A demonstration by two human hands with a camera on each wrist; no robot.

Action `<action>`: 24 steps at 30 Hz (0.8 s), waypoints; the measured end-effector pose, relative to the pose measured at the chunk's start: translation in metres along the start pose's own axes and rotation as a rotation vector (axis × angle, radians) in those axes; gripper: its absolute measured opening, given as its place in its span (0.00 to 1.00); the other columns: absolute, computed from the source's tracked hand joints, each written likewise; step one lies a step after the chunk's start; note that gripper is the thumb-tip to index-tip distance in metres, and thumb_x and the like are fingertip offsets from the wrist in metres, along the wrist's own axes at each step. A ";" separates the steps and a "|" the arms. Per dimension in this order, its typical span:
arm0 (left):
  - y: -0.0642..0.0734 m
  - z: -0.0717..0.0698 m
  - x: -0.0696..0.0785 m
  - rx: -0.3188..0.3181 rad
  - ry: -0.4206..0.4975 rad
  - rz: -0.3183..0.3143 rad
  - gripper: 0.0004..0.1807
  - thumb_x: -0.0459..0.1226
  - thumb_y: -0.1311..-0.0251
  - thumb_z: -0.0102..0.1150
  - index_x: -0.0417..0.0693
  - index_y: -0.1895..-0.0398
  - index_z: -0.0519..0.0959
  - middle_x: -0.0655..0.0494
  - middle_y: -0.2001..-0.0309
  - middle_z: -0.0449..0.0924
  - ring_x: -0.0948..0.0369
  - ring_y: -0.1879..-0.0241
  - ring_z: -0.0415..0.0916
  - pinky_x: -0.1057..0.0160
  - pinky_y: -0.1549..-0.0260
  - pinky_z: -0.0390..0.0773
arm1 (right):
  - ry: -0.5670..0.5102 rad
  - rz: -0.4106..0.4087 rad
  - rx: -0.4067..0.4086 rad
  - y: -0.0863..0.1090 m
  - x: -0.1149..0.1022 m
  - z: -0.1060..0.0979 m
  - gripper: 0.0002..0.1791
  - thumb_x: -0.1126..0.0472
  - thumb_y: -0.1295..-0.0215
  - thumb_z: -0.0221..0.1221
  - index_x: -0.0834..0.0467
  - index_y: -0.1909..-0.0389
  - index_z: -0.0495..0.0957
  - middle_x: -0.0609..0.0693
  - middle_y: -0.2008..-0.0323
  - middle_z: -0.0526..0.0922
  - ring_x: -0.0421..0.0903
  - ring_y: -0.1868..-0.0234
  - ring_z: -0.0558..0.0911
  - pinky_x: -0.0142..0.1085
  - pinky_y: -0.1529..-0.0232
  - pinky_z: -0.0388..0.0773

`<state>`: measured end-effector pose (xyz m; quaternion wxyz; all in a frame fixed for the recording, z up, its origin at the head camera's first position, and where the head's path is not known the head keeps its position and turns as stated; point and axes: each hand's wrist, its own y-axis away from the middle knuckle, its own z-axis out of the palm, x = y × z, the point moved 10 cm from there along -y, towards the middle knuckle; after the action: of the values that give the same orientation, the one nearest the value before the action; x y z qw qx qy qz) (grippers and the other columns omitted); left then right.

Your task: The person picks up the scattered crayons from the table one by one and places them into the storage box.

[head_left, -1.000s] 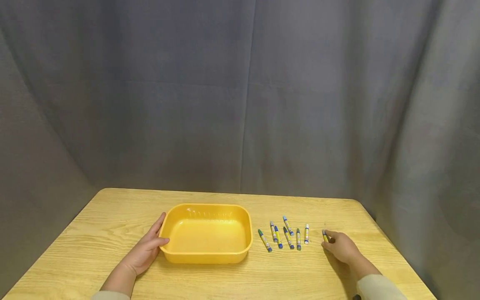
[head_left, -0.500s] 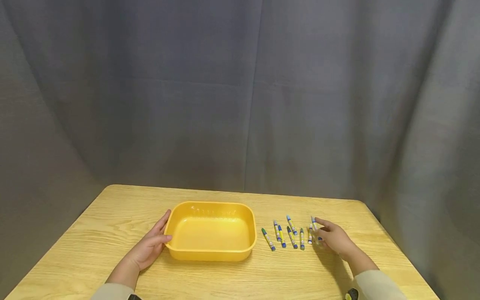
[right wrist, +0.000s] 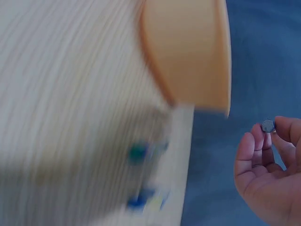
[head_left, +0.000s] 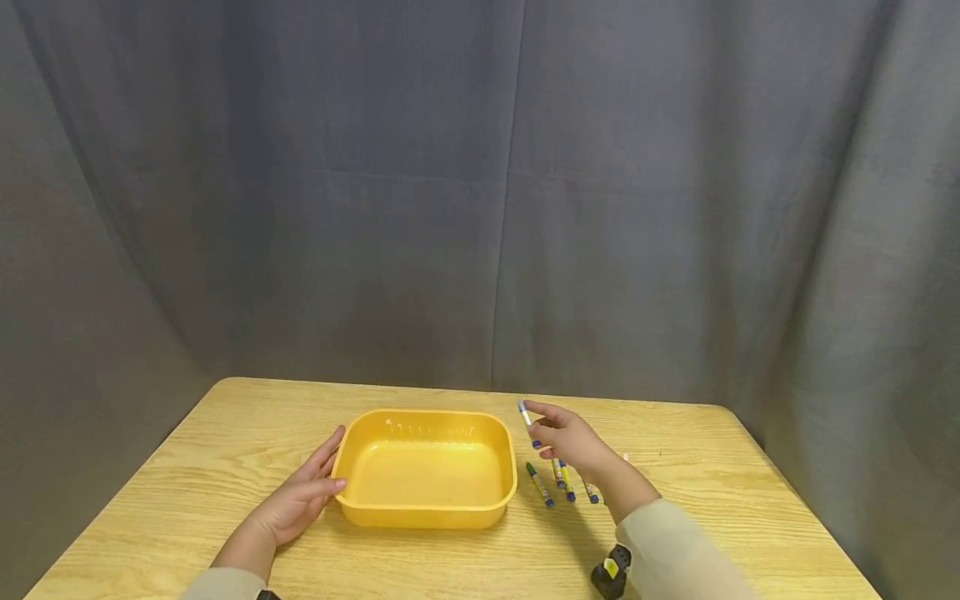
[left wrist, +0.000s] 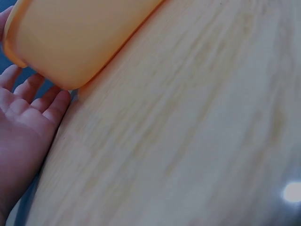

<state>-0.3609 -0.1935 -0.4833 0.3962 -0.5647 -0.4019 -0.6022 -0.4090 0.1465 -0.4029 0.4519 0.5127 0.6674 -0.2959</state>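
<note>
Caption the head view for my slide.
The left hand holds a yellow tray; the right hand pinches a crayon above the table.

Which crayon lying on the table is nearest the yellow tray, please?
The green-tipped crayon, leftmost of those on the table in the head view; others visible there lie farther from the tray.

Desk [head_left: 712, 467]: pale yellow wood-grain top, rounded far corners. Directly upon it:
– Tray [head_left: 425, 518], yellow, rectangular with rounded corners, deep walls; upright, slightly left of centre.
– Green-tipped crayon [head_left: 540, 485], yellow-and-blue wrapper; lying aslant, just right of the foregoing.
– Two crayons [head_left: 567, 483], same colours; lying close together, farther right, upper ends hidden.
– Another crayon [head_left: 591, 492], mostly hidden; right of the pair.
– Pale tip [head_left: 626, 457], farther right; too little visible to identify.
</note>
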 end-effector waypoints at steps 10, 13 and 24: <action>0.001 0.003 -0.001 -0.014 0.031 0.004 0.49 0.35 0.36 0.50 0.58 0.21 0.30 0.45 0.20 0.27 0.66 0.28 0.53 0.80 0.45 0.66 | -0.099 -0.055 -0.152 -0.027 -0.036 0.092 0.27 0.62 0.29 0.53 0.58 0.30 0.66 0.56 0.55 0.78 0.44 0.59 0.78 0.35 0.58 0.80; 0.000 0.004 -0.001 -0.014 0.038 0.006 0.50 0.34 0.36 0.51 0.57 0.21 0.30 0.44 0.20 0.27 0.51 0.24 0.43 0.80 0.45 0.66 | -0.136 -0.047 -0.190 -0.031 -0.037 0.118 0.27 0.62 0.29 0.53 0.58 0.30 0.66 0.52 0.60 0.77 0.44 0.61 0.78 0.36 0.59 0.79; 0.001 0.002 0.000 -0.009 0.034 0.025 0.50 0.34 0.37 0.51 0.56 0.21 0.30 0.43 0.21 0.27 0.59 0.26 0.51 0.81 0.45 0.66 | -0.115 0.043 -0.226 -0.042 -0.034 0.188 0.24 0.65 0.34 0.58 0.56 0.36 0.75 0.53 0.61 0.80 0.43 0.69 0.76 0.30 0.71 0.73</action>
<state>-0.3595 -0.1921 -0.4830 0.4080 -0.5612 -0.3849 -0.6086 -0.3906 -0.0420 -0.4530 0.5504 0.4549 0.6583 -0.2381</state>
